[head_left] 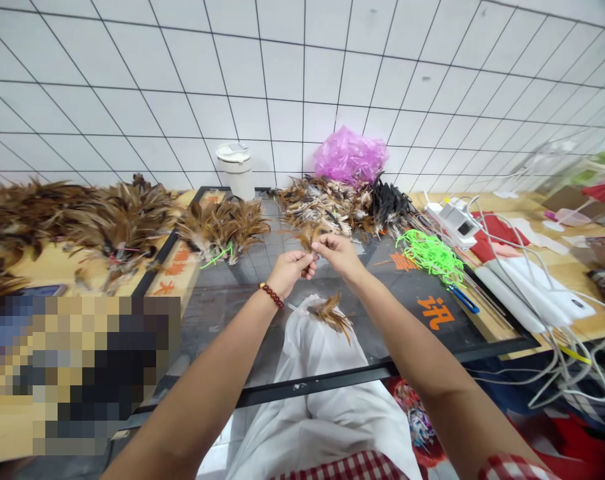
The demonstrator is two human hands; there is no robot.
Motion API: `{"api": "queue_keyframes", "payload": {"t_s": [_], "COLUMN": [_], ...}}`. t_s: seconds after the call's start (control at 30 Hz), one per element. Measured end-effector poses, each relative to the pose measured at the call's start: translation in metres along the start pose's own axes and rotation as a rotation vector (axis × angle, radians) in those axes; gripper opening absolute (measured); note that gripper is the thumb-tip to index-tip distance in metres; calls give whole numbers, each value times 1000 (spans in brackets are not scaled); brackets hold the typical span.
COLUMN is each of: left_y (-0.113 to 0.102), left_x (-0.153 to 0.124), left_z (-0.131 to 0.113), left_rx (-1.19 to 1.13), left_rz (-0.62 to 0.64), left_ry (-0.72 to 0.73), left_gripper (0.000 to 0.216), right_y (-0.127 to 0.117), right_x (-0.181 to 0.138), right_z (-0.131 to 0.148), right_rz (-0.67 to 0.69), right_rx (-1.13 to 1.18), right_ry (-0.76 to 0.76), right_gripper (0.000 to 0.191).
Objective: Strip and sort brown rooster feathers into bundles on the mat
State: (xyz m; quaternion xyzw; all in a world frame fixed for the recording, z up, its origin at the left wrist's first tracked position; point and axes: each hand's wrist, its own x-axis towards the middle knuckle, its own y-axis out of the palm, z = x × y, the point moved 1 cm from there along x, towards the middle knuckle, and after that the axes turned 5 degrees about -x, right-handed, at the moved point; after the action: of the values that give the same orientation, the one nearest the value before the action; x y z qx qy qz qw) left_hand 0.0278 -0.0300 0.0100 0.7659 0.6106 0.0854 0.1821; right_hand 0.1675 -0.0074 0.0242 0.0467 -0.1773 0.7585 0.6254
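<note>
My left hand and my right hand meet above a dark glass table top, both pinched on a small bunch of brown feathers held between them. The left wrist wears a red bead bracelet. A second small tuft of brown feathers lies just below the hands on white cloth over my lap. A bundle of brown feathers tied with a green band sits to the left of the hands.
Large feather heaps fill the left; a mixed heap and pink plastic bag lie behind. Neon green ties, a white cup, white devices with cables and a blurred patch surround the glass.
</note>
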Motion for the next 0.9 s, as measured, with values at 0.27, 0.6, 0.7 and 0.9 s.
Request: {"api": "queue_keyframes", "payload": {"t_s": [0.27, 0.6, 0.7, 0.9], "left_y": [0, -9, -9, -6], "left_x": [-1, 3, 3, 3], "left_z": [-1, -7, -5, -4], "left_rx": [2, -295, -310, -324], "left_rz": [50, -37, -23, -20], "left_ry": [-47, -99, -110, -77], "left_gripper": [25, 8, 8, 13], "right_y": [3, -2, -1, 5], "right_x": [-1, -6, -7, -11], "right_z": [0, -3, -2, 0], "right_rz": [-13, -25, -60, -103], "right_rx": [21, -450, -537, -573], "right_ry": [6, -299, -334, -321], "right_gripper": [28, 54, 49, 47]}}
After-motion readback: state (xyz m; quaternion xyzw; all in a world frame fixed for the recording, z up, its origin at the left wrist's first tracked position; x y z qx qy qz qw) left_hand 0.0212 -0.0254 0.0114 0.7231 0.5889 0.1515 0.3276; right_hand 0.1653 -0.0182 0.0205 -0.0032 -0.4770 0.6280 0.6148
